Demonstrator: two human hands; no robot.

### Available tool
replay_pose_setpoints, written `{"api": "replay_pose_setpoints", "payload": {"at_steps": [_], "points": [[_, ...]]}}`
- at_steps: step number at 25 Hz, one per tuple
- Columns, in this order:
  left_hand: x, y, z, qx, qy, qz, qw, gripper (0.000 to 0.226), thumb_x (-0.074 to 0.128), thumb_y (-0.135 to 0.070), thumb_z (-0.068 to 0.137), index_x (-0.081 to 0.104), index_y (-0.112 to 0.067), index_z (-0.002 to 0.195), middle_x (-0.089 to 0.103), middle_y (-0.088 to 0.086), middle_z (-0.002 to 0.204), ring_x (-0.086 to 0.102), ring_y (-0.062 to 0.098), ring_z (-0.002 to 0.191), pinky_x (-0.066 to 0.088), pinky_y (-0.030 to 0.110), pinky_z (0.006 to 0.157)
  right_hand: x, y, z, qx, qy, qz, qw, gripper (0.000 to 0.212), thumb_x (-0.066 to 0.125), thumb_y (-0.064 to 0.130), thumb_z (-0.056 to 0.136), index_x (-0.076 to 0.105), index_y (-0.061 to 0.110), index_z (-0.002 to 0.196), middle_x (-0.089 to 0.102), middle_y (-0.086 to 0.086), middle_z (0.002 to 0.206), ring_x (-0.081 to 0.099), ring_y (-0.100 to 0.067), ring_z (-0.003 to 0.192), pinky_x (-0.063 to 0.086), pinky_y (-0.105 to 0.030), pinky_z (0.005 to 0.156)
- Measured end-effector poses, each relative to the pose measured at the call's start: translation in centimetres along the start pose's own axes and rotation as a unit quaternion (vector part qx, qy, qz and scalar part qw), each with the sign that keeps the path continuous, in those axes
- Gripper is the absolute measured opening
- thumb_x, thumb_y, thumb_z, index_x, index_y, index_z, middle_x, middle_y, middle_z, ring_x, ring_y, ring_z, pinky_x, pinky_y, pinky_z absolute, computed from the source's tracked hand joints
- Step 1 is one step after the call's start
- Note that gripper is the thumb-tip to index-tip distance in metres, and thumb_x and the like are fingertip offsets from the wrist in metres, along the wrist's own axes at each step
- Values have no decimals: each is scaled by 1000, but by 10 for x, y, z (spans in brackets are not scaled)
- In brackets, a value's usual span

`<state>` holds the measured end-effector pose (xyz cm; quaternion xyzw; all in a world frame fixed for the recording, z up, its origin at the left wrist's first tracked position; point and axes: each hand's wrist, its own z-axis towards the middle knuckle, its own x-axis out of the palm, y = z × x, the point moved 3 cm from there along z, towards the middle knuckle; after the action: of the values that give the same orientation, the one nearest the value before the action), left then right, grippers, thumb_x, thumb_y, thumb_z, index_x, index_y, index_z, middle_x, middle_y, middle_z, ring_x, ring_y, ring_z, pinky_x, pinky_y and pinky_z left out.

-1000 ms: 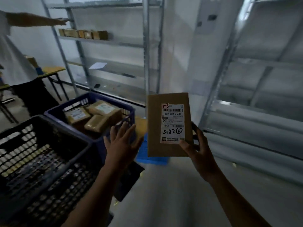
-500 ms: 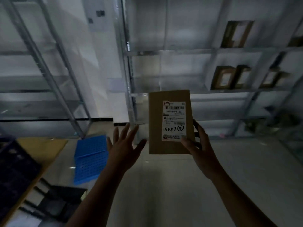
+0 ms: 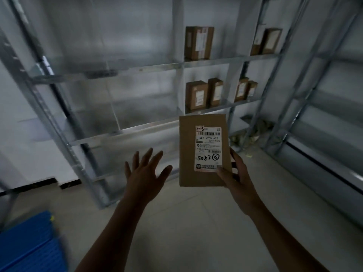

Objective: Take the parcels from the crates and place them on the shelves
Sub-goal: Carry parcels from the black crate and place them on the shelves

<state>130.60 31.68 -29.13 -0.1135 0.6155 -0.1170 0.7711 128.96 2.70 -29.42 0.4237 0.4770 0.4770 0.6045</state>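
Parcel (image 3: 203,152): a flat brown carton held upright in mid-air in front of the rack (image 3: 117,68), on no shelf, its top edge level with the front edge of the lower shelf (image 3: 127,130). Its white label (image 3: 208,148) faces the camera, with "1-3" handwritten at the label's top left corner.

The right hand (image 3: 235,177) grips the parcel at its lower right corner, the thumb pressed on the front face at the label's bottom right corner and the fingers curled behind the right edge. The left hand (image 3: 144,173) is held up just left of the parcel, apart from it, with fingers straight and spread and nothing in it.

On the top shelf (image 3: 225,61), the top-left parcel (image 3: 198,42) stands upright just right of the middle upright, and the top-right parcel (image 3: 272,41) stands near the right end. On the middle shelf (image 3: 225,104), the near pair (image 3: 196,95) stands side by side just right of the upright, and the end pair (image 3: 241,89) stands close together toward the right end. All are brown and upright.

A blue panel (image 3: 29,244), blurred, lies on the floor (image 3: 186,222) at the lower left.
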Motion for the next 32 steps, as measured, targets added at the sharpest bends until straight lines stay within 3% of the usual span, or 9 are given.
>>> {"api": "replay_pose_setpoints", "payload": {"at_steps": [6,11,16,18,20,23,26,28,32], "points": [[19,-40,118,65,32,-30,997,89,4,-87,80,15,-46,158,9,-6,171,-7,28,157,-1,63,123,-28,-5,83,5,-69,-19,997,76,73,66,77,38,62,145,49,4,141,61,-19,123,59,-48,96],[40,-100,168,96,54,-209,972,94,21,-88,84,17,-34,161,16,-1,170,11,26,157,28,60,121,-62,-12,138,6,-98,-34,995,82,72,71,74,33,65,146,45,4,146,58,-20,125,60,-48,92],[76,-170,233,121,72,-330,933,94,44,-82,86,16,-34,161,29,-4,166,31,19,151,38,54,116,-107,-35,215,-19,-99,-52,994,84,70,76,74,29,66,147,43,9,146,55,-15,126,60,-45,92],[87,-197,260,143,78,-409,898,83,54,-74,89,26,-37,158,46,-9,155,48,15,141,51,52,106,-122,-41,248,-39,-88,-49,994,83,70,73,77,30,63,149,44,9,147,55,-10,127,61,-38,90],[96,-231,293,155,62,-459,873,68,59,-63,92,34,-42,151,59,-19,140,60,5,126,60,36,93,-147,-44,288,-73,-89,-43,992,82,70,72,78,31,61,150,44,11,146,54,3,124,60,-21,82],[108,-286,344,138,49,-508,849,56,62,-52,93,34,-54,142,63,-32,127,66,-4,112,58,16,80,-190,-45,349,-87,-74,-32,993,80,73,61,83,33,54,152,44,5,145,54,6,119,57,-14,77],[121,-328,387,145,25,-518,843,59,66,-45,96,36,-42,147,66,-24,129,67,0,113,59,21,83,-223,-51,395,-107,-62,-18,992,79,77,48,87,34,51,152,44,-1,147,55,-5,125,62,-27,82],[128,-347,414,140,18,-525,839,61,66,-42,97,36,-36,149,66,-20,130,67,4,114,60,23,82,-238,-51,426,-99,-49,-8,994,78,77,51,86,34,53,151,47,-2,146,58,-11,126,63,-35,86],[131,-371,476,149,-17,-498,854,55,66,-44,97,36,-48,144,63,-27,130,66,-3,113,58,17,81,-254,-51,494,-123,-22,29,992,79,75,59,83,35,53,151,57,14,139,64,-10,121,63,-30,81]]}}
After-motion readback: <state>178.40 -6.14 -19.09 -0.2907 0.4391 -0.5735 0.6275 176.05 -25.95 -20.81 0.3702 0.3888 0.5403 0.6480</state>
